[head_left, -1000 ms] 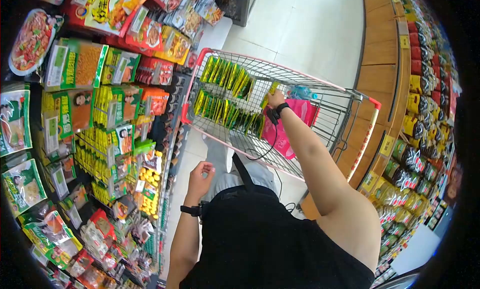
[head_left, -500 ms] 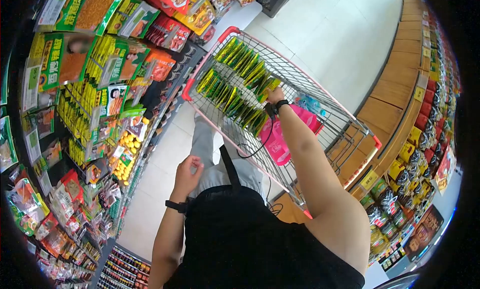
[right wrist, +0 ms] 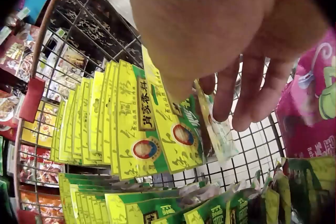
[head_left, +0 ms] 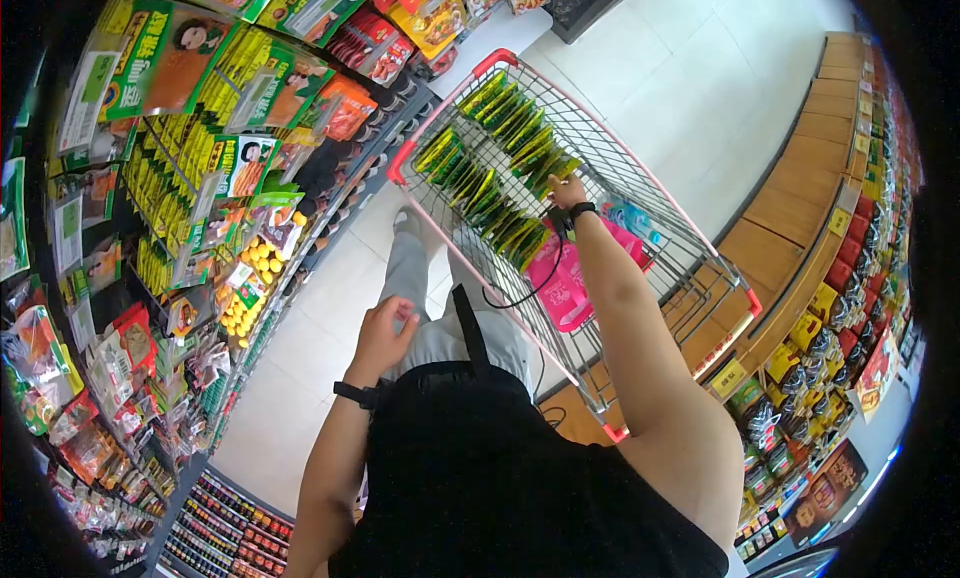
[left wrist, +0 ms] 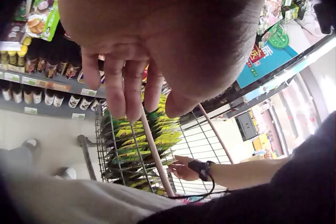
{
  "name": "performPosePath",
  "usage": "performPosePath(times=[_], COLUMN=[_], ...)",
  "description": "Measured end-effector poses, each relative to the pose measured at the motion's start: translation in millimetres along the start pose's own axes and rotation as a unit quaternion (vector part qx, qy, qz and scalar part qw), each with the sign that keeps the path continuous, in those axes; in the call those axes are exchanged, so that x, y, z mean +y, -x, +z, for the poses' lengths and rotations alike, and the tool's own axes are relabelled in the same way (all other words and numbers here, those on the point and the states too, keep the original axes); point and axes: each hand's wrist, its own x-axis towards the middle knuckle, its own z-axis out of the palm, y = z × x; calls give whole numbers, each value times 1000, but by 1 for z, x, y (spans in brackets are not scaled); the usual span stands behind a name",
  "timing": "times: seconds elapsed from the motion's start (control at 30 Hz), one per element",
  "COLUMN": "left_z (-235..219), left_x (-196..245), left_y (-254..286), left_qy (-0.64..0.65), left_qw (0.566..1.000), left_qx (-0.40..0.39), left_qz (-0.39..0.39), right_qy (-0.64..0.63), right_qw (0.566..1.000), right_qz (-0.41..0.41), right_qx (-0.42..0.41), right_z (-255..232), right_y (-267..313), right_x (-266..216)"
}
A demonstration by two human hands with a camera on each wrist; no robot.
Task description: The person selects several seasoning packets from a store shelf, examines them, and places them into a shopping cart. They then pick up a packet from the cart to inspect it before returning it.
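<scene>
Yellow-green packets stand in two rows, the far row (head_left: 513, 123) and the near row (head_left: 480, 198), inside a wire shopping cart (head_left: 505, 57). At the end of the far row is my right hand (head_left: 568, 192). In the right wrist view this hand (right wrist: 210, 29) has its fingers extended and spread, with the thumb side against the last upright packets (right wrist: 176, 129); no packet is gripped. My left hand (head_left: 388, 333) hangs in front of my body, fingers loosely bent and holding nothing; the left wrist view shows the same empty hand (left wrist: 157, 45) above the cart's side.
A pink bag (head_left: 568, 283) and a clear bottle (head_left: 634, 221) lie in the cart beside the right hand. Shelves with hanging packets (head_left: 165, 63) rise at the left. A wooden display (head_left: 780, 218) runs along the right. A black cable trails from the right wrist.
The right hand has brought a yellow packet against the far row's end and loosened its fingers. The left hand stays idle. The view has turned, and the cart appears more tilted.
</scene>
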Motion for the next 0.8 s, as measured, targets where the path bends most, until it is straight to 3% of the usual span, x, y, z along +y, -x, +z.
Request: performPosePath(times=[0.4, 0.5, 0.53, 0.57, 0.63, 0.7, 0.73, 0.77, 0.8], left_z=[-27, -41, -46, -52, -66, -79, -85, -92, -97], left_x=[-1, -1, -1, -1, -2, -6, -8, -10, -13], left_y=[-12, -18, -20, -23, -26, -28, -30, -32, -33], left_qy=[-20, -23, -24, -24, -21, -15, -10, -7, -6], left_qw=[997, 994, 993, 992, 991, 990, 989, 988, 988], left_qx=[-3, -9, -11, -11, -4, 9, 19, 27, 31], left_qz=[79, 109, 117, 124, 133, 141, 145, 150, 152], right_qy=[-160, -141, -125, -226, -67, -185, -30, 124, 91], right_qw=[981, 986, 988, 970, 994, 974, 985, 970, 961], right_qz=[8, -3, -37, -23, -27, -71, -132, -191, -248], right_qx=[-107, -87, -88, -83, -83, -110, -106, -85, -82], right_z=[-26, -29, -27, -22, -26, -16, -16, -16, -13], right_y=[71, 98, 92, 84, 139, 123, 124, 125, 105], right_x=[-46, -54, -39, -20, -63, -28, -23, -17, 15])
